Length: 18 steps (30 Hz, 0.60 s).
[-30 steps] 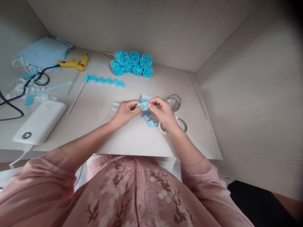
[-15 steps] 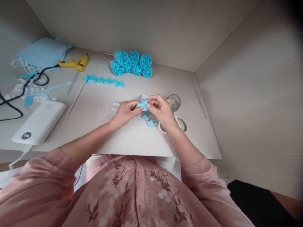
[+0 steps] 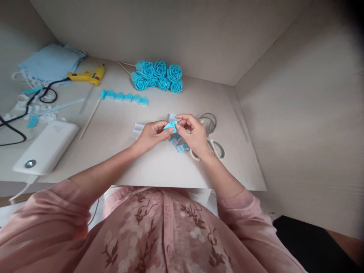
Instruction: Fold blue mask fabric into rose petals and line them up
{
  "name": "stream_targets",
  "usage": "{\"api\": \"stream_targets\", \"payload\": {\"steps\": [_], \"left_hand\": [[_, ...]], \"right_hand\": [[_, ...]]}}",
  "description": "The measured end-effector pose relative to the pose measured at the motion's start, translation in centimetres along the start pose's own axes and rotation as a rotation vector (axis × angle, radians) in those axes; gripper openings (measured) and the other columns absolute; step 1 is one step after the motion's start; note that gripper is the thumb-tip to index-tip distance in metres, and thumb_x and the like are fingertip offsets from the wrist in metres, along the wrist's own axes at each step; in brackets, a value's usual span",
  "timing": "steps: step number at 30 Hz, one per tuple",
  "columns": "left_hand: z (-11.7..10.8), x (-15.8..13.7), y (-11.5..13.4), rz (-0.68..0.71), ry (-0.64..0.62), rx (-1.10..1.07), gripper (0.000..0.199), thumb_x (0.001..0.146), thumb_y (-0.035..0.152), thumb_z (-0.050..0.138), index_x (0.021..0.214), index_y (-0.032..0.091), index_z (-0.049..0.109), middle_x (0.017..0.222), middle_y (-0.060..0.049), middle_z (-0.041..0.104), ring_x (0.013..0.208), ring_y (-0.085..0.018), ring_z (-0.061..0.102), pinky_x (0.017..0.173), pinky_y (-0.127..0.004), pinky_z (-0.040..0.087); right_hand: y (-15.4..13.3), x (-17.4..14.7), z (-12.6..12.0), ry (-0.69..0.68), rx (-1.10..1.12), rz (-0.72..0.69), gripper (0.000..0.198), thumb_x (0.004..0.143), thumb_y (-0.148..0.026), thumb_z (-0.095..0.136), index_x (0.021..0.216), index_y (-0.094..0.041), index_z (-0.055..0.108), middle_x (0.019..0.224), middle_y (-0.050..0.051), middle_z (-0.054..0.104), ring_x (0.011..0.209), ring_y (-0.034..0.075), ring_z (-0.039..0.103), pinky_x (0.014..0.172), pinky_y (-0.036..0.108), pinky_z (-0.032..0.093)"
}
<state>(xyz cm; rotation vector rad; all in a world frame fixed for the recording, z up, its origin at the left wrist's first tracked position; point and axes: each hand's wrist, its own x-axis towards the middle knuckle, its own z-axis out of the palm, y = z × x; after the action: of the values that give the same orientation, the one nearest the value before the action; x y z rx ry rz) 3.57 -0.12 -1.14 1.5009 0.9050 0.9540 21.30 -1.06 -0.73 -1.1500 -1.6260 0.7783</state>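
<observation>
Between my two hands is a small folded blue fabric piece (image 3: 170, 126). My left hand (image 3: 153, 133) pinches its left end between thumb and fingers. On its right end, the thumb and fingertips of my right hand (image 3: 192, 131) are closed. Several blue pieces with pale strips (image 3: 179, 144) lie on the table just below, partly behind my right hand. A pair of scissors with white handles (image 3: 218, 149) lies under my right wrist, its blades hidden. White strips (image 3: 138, 129) rest beside my left hand.
Blue fabric roses (image 3: 160, 76) lie at the back. A row of folded blue petals (image 3: 123, 96) sits left, by a wooden stick (image 3: 90, 118). Further left are a yellow glue gun (image 3: 88, 75), face masks (image 3: 51, 62), scraps and a white power bank (image 3: 47, 148). A clear round container (image 3: 209, 123) stands right.
The blue piece is turned slightly between my fingers, showing a little more of its face. Both hands stay in almost the same place.
</observation>
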Motion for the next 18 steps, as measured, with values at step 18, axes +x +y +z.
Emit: {"api": "stream_targets", "payload": {"steps": [18], "left_hand": [[0.02, 0.16, 0.21, -0.031, 0.031, -0.058, 0.033, 0.076, 0.049, 0.070, 0.078, 0.018, 0.059, 0.059, 0.002, 0.060, 0.052, -0.009, 0.053, 0.053, -0.021, 0.043]], "right_hand": [[-0.38, -0.37, 0.08, -0.045, -0.064, -0.026, 0.026, 0.085, -0.026, 0.062, 0.111, -0.025, 0.065, 0.081, -0.002, 0.068, 0.073, 0.012, 0.060, 0.073, 0.026, 0.050]]}}
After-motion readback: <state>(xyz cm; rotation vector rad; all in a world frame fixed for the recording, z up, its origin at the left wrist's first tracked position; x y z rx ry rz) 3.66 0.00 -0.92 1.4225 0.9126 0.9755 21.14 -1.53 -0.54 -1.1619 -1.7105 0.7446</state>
